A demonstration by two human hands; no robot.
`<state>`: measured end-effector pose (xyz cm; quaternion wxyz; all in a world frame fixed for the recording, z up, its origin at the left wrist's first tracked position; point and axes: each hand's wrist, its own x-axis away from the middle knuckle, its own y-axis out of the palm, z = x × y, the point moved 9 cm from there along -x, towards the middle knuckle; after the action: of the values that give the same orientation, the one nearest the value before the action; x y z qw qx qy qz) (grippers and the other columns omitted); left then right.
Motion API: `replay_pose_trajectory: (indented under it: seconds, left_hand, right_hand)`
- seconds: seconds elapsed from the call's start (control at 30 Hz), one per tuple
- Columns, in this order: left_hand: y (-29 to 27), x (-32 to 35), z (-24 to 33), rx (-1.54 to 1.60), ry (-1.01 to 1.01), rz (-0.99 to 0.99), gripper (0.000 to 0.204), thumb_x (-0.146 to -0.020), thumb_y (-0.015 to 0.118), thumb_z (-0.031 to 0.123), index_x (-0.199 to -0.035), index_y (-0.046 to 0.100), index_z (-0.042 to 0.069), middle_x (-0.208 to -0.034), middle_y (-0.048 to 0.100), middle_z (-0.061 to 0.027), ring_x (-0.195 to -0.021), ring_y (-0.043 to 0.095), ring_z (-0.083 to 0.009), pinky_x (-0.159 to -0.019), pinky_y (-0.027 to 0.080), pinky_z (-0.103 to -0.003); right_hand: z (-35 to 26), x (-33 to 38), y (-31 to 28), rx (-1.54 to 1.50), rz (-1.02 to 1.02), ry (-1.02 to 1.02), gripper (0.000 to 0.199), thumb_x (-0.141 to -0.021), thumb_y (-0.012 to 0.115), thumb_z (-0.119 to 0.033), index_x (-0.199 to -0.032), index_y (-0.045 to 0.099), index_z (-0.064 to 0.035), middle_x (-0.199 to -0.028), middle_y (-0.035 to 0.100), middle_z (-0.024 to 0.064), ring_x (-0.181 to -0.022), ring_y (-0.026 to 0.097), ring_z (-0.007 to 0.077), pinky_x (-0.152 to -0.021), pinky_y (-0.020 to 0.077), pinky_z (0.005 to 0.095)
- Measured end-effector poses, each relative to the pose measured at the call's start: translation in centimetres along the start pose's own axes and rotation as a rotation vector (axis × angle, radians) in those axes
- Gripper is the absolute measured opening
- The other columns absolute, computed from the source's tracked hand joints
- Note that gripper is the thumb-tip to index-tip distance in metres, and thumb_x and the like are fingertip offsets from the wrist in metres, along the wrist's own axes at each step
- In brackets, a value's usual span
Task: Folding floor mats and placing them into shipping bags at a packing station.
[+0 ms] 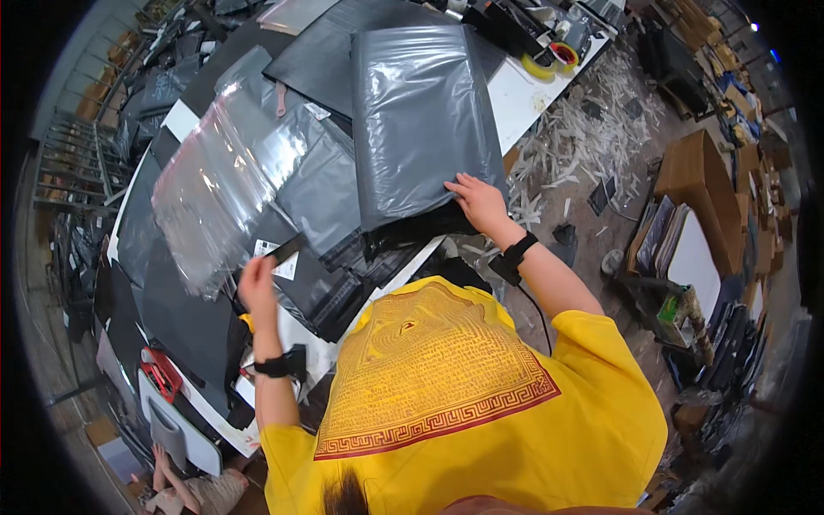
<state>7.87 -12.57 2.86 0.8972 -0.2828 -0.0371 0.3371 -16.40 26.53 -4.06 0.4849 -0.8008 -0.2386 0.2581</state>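
My right hand (481, 202) lies with fingers stretched out on the near right corner of a stack of grey plastic mailing bags (425, 120). My left hand (257, 287) is closed, slightly smeared by motion, around a narrow dark strip (287, 249) whose kind I cannot make out. Just beyond that strip shows a white printed label (281, 264). Clear plastic bags (215, 184) are spread beyond my left hand. Between them and the stack lie more grey bags (322, 193).
Tape rolls (538, 67) sit at the table's far right edge. A red tape dispenser (160, 374) stands at the left. Paper scraps (592, 112) litter the floor to the right, near an open cardboard box (699, 197). Another person's hands (163, 463) show at lower left.
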Motion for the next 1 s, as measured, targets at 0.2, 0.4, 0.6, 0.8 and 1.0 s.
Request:
replay_pose_trajectory:
  seconds: [0.2, 0.4, 0.6, 0.8, 1.0]
  left_hand:
    - [26.7, 6.8, 5.5, 0.620, -0.582, -0.978, 0.014, -0.091, 0.059, 0.015, -0.080, 0.057, 0.006, -0.068, 0.060, -0.0031, -0.052, 0.054, -0.0103, -0.049, 0.042, -0.023]
    - [31.5, 5.0, 6.7, 0.979, -0.729, -0.489, 0.017, -0.095, 0.051, 0.008, -0.101, 0.062, -0.003, -0.088, 0.068, -0.0090, -0.078, 0.067, -0.0180, -0.070, 0.055, -0.028]
    - [31.2, 5.7, 7.2, 0.645, -0.419, -0.733, 0.019, -0.095, 0.050, 0.012, -0.100, 0.062, -0.002, -0.076, 0.066, -0.0085, -0.069, 0.063, -0.0165, -0.063, 0.049, -0.029]
    - [30.5, 7.2, 12.8, -0.240, 0.553, -0.793, 0.010, -0.085, 0.062, 0.015, -0.085, 0.062, 0.006, -0.076, 0.064, -0.0135, -0.070, 0.062, -0.0356, -0.060, 0.049, -0.042]
    - [37.8, 9.8, 15.7, -0.145, 0.675, -0.978, 0.007, -0.084, 0.061, 0.011, -0.089, 0.059, 0.006, -0.082, 0.062, -0.0139, -0.077, 0.061, -0.0357, -0.065, 0.049, -0.044]
  right_hand:
    - [-0.1, -1.4, -0.9, -0.170, -0.186, 0.050, 0.037, -0.090, 0.056, -0.018, -0.127, 0.059, -0.0223, -0.129, 0.057, 0.0182, -0.123, 0.051, 0.0356, -0.100, 0.0435, 0.0403]
    - [-2.5, 1.4, -3.4, -0.165, -0.086, -0.098, 0.065, -0.078, 0.063, -0.001, -0.138, 0.048, -0.0225, -0.151, 0.032, 0.0128, -0.140, 0.028, 0.0357, -0.111, 0.0225, 0.0577]
    - [10.3, 8.8, -0.2, -0.411, 0.224, 0.520, 0.066, -0.068, 0.069, -0.001, -0.131, 0.050, -0.0021, -0.133, 0.048, 0.0205, -0.125, 0.047, 0.0290, -0.095, 0.0428, 0.0443]
    - [15.9, 14.9, 7.3, -1.021, -0.029, 0.994, 0.032, -0.078, 0.065, -0.003, -0.110, 0.059, -0.0002, -0.084, 0.064, 0.0057, -0.076, 0.065, 0.0152, -0.061, 0.0510, 0.0276]
    - [16.3, 17.6, 7.5, -1.168, 0.059, 1.035, 0.015, -0.081, 0.067, -0.002, -0.094, 0.062, 0.0038, -0.073, 0.063, 0.0046, -0.063, 0.062, 0.0118, -0.057, 0.0506, 0.0269]
